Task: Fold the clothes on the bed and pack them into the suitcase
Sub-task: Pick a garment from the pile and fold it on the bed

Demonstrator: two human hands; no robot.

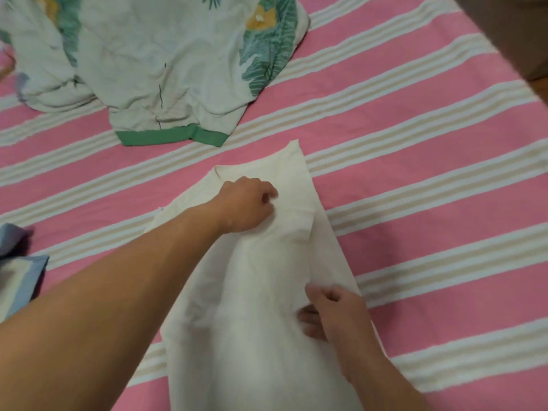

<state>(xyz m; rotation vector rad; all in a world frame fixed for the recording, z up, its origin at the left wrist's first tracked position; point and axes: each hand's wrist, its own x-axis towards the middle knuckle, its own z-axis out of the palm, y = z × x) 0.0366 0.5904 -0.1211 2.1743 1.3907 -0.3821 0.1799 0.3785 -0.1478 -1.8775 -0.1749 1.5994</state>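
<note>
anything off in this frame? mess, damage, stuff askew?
No damage or spills. The leaf-print garment lies crumpled and unfolded at the top of the bed. The white garment lies skewed with a raised crease by its right edge, both hands on it. No suitcase in view.

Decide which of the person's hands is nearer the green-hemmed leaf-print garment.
Left. The left hand rests on the far end of the white garment, just short of the leaf-print garment; the right hand grips the white garment's edge farther back.
</note>
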